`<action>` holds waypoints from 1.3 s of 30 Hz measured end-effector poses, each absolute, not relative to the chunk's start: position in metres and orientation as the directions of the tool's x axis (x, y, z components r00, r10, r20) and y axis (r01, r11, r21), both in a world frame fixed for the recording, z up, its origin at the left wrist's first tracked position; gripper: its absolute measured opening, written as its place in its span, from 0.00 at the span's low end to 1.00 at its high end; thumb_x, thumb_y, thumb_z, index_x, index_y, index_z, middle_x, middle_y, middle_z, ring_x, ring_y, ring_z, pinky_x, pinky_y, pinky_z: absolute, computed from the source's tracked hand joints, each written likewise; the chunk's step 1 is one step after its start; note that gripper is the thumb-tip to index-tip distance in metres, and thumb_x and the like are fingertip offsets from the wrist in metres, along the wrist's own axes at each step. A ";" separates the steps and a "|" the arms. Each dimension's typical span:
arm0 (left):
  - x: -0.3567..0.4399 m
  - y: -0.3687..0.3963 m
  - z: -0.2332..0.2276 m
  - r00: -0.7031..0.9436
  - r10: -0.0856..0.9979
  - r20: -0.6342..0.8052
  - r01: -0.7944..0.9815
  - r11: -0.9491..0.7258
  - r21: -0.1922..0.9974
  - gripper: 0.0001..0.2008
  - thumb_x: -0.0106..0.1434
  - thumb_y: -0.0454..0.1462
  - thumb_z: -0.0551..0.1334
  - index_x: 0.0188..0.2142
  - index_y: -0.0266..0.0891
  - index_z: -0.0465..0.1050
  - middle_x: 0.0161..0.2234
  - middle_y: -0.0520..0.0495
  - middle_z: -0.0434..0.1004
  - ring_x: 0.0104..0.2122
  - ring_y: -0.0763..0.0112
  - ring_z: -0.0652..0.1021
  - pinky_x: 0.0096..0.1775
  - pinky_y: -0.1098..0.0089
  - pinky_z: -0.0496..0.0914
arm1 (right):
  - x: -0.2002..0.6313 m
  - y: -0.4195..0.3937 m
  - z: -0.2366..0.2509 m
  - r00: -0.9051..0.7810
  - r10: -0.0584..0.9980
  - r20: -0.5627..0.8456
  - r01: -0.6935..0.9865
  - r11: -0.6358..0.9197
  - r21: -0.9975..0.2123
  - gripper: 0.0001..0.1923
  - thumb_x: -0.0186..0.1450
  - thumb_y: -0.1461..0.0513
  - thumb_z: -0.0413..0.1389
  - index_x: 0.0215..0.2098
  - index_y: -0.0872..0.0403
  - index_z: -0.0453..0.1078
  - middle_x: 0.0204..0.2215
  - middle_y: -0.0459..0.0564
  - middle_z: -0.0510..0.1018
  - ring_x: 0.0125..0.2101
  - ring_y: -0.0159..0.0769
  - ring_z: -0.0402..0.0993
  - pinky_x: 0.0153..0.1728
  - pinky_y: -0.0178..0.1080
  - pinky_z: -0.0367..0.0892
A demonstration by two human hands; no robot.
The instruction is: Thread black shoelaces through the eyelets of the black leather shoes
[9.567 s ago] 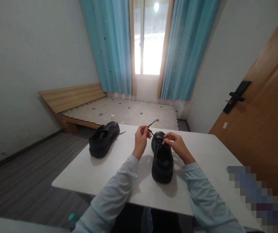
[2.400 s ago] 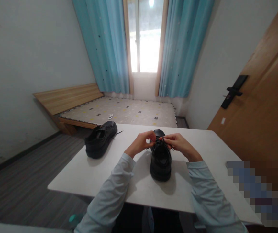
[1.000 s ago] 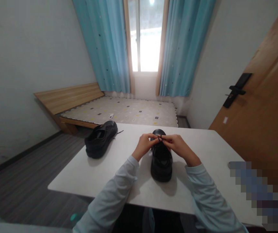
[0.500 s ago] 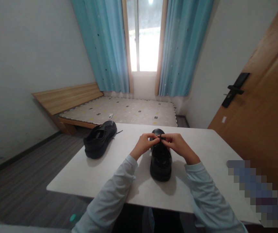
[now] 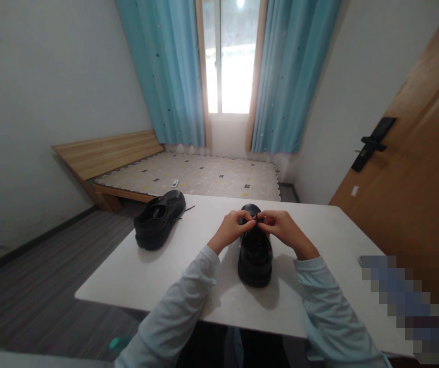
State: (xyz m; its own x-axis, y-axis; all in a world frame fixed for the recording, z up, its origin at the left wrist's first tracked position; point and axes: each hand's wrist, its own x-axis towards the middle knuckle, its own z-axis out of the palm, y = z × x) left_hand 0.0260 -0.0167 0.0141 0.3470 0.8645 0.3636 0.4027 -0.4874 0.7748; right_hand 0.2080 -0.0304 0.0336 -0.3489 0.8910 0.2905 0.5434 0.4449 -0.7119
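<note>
Now our left hand (image 5: 234,227) and right hand (image 5: 283,230) have come together, each nearly closed, pinching the black shoelace (image 5: 256,220) over the lace-up shoe (image 5: 255,263) at five o'clock; the lacing work seems narrowed to one spot. The second shoe (image 5: 158,222) sits at eight o'clock.

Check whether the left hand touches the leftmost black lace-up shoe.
Apart: the head view shows a gap of white tabletop between the left hand and the leftmost shoe.

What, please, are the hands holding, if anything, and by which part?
The left hand and right hand pinch the lace over the nearer shoe; exactly which part is hidden.
</note>
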 end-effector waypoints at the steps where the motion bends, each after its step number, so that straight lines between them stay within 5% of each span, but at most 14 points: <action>1: 0.026 -0.018 0.015 0.349 0.856 0.381 0.394 -0.503 0.769 0.07 0.57 0.39 0.62 0.26 0.37 0.73 0.30 0.50 0.77 0.35 0.69 0.75 0.41 0.69 0.65 | 0.209 -0.030 0.034 -0.357 0.890 0.283 0.543 0.445 -0.712 0.08 0.56 0.61 0.56 0.32 0.57 0.74 0.14 0.44 0.72 0.17 0.31 0.68 0.21 0.32 0.59; 11: 0.028 -0.024 0.019 0.328 0.779 0.534 0.428 -0.627 0.651 0.00 0.53 0.32 0.63 0.27 0.38 0.73 0.32 0.48 0.75 0.38 0.67 0.73 0.44 0.68 0.65 | 0.208 -0.034 0.039 -0.413 0.877 0.244 0.531 0.450 -0.718 0.04 0.56 0.62 0.55 0.27 0.56 0.69 0.15 0.43 0.72 0.18 0.30 0.67 0.22 0.32 0.59; 22: 0.022 -0.017 0.015 0.316 0.835 0.451 0.417 -0.549 0.724 0.04 0.58 0.36 0.59 0.30 0.37 0.70 0.31 0.49 0.76 0.34 0.70 0.74 0.41 0.69 0.67 | 0.216 -0.031 0.042 -0.384 0.912 0.145 0.376 0.297 -0.877 0.07 0.55 0.59 0.55 0.25 0.56 0.65 0.15 0.41 0.67 0.16 0.26 0.61 0.18 0.31 0.54; 39: -0.003 -0.012 0.022 0.412 0.839 0.354 0.471 -0.529 0.705 0.10 0.51 0.30 0.61 0.30 0.39 0.80 0.26 0.51 0.79 0.28 0.75 0.73 0.34 0.74 0.66 | 0.232 -0.031 0.043 -0.425 0.905 0.034 0.487 0.260 -0.834 0.03 0.50 0.63 0.51 0.22 0.56 0.63 0.15 0.40 0.62 0.18 0.25 0.57 0.18 0.30 0.50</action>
State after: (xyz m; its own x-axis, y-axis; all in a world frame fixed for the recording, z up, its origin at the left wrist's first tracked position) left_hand -0.0032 -0.0115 0.0220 0.4124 0.8392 0.3544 0.4715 -0.5295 0.7052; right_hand 0.2321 -0.0312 0.0432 -0.4245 0.9048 0.0340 0.4868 0.2597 -0.8340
